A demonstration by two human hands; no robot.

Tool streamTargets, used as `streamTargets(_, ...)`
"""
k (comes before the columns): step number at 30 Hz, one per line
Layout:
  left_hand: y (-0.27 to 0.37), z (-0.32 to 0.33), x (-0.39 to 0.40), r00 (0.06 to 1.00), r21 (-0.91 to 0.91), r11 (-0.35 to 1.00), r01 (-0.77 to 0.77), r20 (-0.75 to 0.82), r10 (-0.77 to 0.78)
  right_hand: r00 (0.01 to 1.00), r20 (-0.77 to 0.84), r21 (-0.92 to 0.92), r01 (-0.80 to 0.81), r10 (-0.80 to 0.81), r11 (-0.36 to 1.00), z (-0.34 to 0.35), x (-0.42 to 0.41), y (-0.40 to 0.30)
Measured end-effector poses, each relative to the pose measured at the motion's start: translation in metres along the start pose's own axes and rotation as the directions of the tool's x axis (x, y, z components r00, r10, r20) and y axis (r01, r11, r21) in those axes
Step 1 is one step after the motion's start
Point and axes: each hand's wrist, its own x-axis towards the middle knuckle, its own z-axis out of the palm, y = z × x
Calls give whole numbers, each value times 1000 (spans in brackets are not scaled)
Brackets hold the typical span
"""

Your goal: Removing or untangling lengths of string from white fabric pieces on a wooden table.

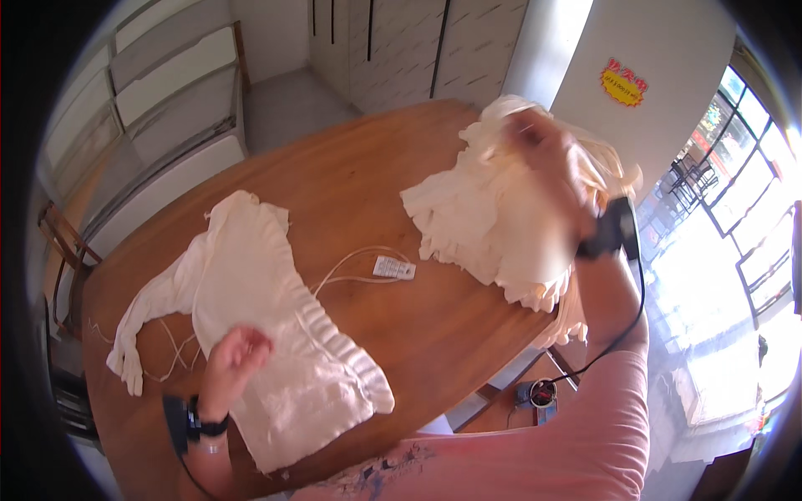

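My left hand [241, 357] is over a spread of cream knit cloth [269, 300], its fingers curled; I cannot tell whether it touches or pinches the cloth. Ridged, overlapping folds run along the right edge of this cloth. At its left side lies a white knit glove [130, 363], fingers pointing toward me. My right hand [551, 156], blurred by motion, is at a large heap of cream knit pieces [463, 213] at the table's right end. Whether it grips one cannot be told. Between the two lots lies a pale cord loop [341, 263] with a white printed tag [395, 267].
Everything lies on an oval wooden table [369, 188]. Some cream pieces hang over its right edge. Below that edge stands a container [536, 393] with small items. A wooden chair [62, 250] is at the left, a wall with a yellow-red sticker [621, 82] behind.
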Motion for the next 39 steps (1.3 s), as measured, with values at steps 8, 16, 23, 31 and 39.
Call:
streamTargets(8, 3, 101, 88, 924, -252, 917, 310, 307, -228, 651, 415, 663, 262, -636, 701, 10, -150, -138)
streamTargets(16, 11, 146, 144, 946, 159, 952, -261, 237, 220, 987, -140, -351, 31, -85, 936, -40, -44, 77)
streamTargets(23, -10, 193, 226, 692, 786, 450, -424, -39, 721, 893, 229, -579, -196, 388, 792, -32, -23, 111)
streamTargets(31, 7, 140, 205, 972, -304, 928, -216, -153, 176, 943, 296, -330, -49, 152, 943, 25, -32, -8)
streamTargets(39, 40, -31, 80, 811, -637, 553, -537, -570, 130, 906, -255, 720, -54, 337, 692, -15, -13, -78)
